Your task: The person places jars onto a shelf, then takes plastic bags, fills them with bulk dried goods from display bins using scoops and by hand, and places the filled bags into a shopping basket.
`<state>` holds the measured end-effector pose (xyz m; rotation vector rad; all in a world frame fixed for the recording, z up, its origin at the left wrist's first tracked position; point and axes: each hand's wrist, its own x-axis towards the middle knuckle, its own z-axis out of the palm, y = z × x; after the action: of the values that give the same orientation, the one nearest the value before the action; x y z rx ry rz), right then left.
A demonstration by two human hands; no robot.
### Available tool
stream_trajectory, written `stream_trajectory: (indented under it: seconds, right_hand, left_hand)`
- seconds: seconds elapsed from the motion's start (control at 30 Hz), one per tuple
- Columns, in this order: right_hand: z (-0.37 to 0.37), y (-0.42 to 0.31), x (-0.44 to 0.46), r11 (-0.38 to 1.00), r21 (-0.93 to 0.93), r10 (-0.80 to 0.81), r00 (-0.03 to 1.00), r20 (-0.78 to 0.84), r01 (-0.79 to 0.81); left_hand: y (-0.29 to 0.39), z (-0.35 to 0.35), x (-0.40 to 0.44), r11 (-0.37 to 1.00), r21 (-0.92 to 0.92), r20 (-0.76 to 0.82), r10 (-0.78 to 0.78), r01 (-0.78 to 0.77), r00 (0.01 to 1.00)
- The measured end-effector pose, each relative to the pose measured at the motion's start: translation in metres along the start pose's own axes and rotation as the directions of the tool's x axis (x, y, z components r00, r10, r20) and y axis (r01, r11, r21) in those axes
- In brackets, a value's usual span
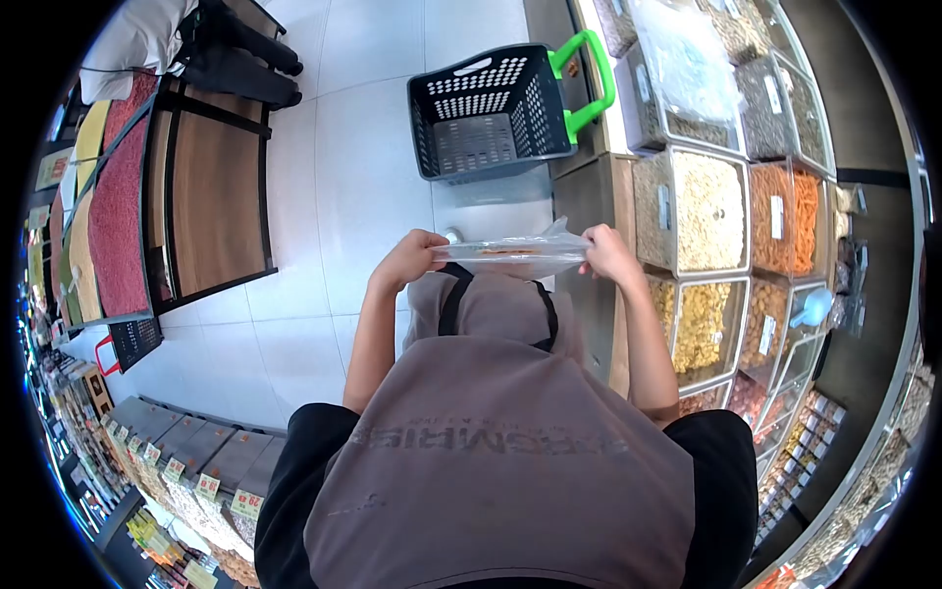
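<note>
A clear plastic bag (535, 257) is stretched sideways in front of my apron (510, 402). My left hand (410, 259) pinches one end of it, and my right hand (610, 257) grips the other end. A thin orange-brown streak shows near the bag's middle; whether it is inside or behind the plastic I cannot tell. Close to my right hand stand clear bins, one with pale flakes (708, 211) and one with yellow pieces (699, 329). Beyond the bag, a dark shopping basket (481, 175) with a green handle (595, 83) stands on the floor.
More bins line the right side, including orange strips (805, 221), with a light-blue scoop (812, 308) beside them. Plastic bags (687, 59) lie over a far bin. On the left are a wooden display stand (218, 187) with red grains (120, 236), and a person in dark trousers (235, 64).
</note>
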<state>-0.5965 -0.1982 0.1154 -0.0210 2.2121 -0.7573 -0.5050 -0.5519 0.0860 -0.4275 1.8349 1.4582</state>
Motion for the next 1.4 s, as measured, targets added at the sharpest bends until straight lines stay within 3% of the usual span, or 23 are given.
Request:
stream_trajectory:
  seconds: [0.1, 0.17, 0.23, 0.3, 0.37, 0.43, 0.5, 0.53, 0.6, 0.7, 0.83, 1.03, 1.07, 1.1, 1.13, 1.23, 1.27, 1.37, 1.4]
  right_hand:
    - [-0.004, -0.026, 0.031, 0.999, -0.006, -0.032, 0.998, -0.045, 0.032]
    - [0.003, -0.035, 0.035, 0.999, -0.005, -0.049, 0.996, -0.068, 0.049]
    - [0.000, -0.050, 0.049, 0.993, 0.070, -0.076, 0.961, -0.265, 0.098]
    - [0.000, -0.053, 0.073, 0.994, 0.077, -0.055, 0.962, -0.268, 0.079]
    - [0.002, -0.062, 0.096, 0.985, 0.081, -0.103, 0.892, -0.440, 0.153]
    - [-0.001, -0.053, 0.131, 0.988, 0.045, -0.123, 0.919, -0.375, 0.151]
    - [0.007, -0.029, 0.178, 0.962, -0.046, -0.268, 0.895, -0.358, 0.270]
    - [0.013, -0.016, 0.197, 0.962, -0.039, -0.265, 0.899, -0.349, 0.269]
    - [0.021, 0.006, 0.238, 0.977, 0.169, -0.104, 0.981, -0.162, 0.131]
    - [0.047, 0.035, 0.286, 0.891, 0.450, 0.098, 0.993, -0.061, -0.060]
    - [0.045, 0.032, 0.317, 0.867, 0.471, 0.160, 0.986, 0.047, -0.163]
    - [0.030, 0.031, 0.378, 0.961, 0.257, 0.073, 0.988, 0.133, -0.106]
    - [0.034, 0.036, 0.397, 0.997, -0.056, -0.042, 0.996, 0.076, 0.046]
    - [0.041, 0.042, 0.414, 0.914, -0.366, -0.164, 0.984, 0.063, 0.176]
    - [0.036, 0.026, 0.428, 0.905, -0.422, 0.010, 0.985, 0.170, 0.064]
    - [0.069, 0.042, 0.482, 0.889, -0.453, -0.022, 0.995, 0.099, 0.064]
    - [0.075, 0.040, 0.498, 0.915, -0.402, 0.064, 0.991, 0.116, -0.012]
    - [0.109, 0.059, 0.547, 0.939, -0.339, 0.120, 0.978, 0.171, -0.056]
    - [0.122, 0.067, 0.560, 0.924, -0.372, 0.162, 0.970, 0.182, -0.085]
  left_hand:
    - [0.001, -0.029, 0.019, 0.996, -0.085, -0.060, 0.025, -0.030, 0.998]
    - [0.007, -0.047, 0.032, 0.980, -0.097, -0.191, 0.155, -0.176, 0.969]
    - [0.019, -0.064, 0.045, 0.983, -0.058, -0.205, 0.161, -0.177, 0.965]
    - [0.024, -0.073, 0.062, 0.957, 0.022, -0.331, 0.279, -0.288, 0.902]
    - [0.039, -0.082, 0.076, 0.959, 0.094, -0.372, 0.282, -0.266, 0.884]
    - [0.046, -0.084, 0.103, 0.958, 0.164, -0.412, 0.284, -0.236, 0.866]
    - [0.029, -0.085, 0.146, 0.957, 0.213, -0.432, 0.274, -0.198, 0.859]
    - [0.013, -0.083, 0.170, 0.947, 0.256, -0.426, 0.289, -0.192, 0.857]
    - [-0.033, -0.070, 0.219, 0.954, 0.266, -0.424, 0.242, -0.135, 0.872]
    - [-0.041, -0.064, 0.249, 0.961, 0.277, -0.432, 0.136, -0.012, 0.892]
    - [-0.045, -0.063, 0.274, 0.945, 0.286, -0.369, -0.047, 0.162, 0.928]
    - [-0.057, -0.080, 0.319, 0.944, 0.219, -0.391, -0.147, 0.247, 0.909]
    - [-0.066, -0.087, 0.334, 0.949, 0.222, -0.405, -0.120, 0.225, 0.906]
    - [-0.077, -0.093, 0.350, 0.950, 0.217, -0.395, -0.125, 0.225, 0.910]
    - [-0.085, -0.100, 0.365, 0.953, 0.215, -0.378, -0.119, 0.212, 0.918]
    - [-0.121, -0.106, 0.418, 0.969, 0.190, -0.399, -0.071, 0.158, 0.914]
    - [-0.128, -0.109, 0.435, 0.962, 0.210, -0.393, -0.081, 0.175, 0.916]
    - [-0.169, -0.107, 0.480, 0.935, 0.292, -0.394, -0.073, 0.200, 0.916]
    - [-0.183, -0.103, 0.496, 0.915, 0.299, -0.388, -0.142, 0.270, 0.911]
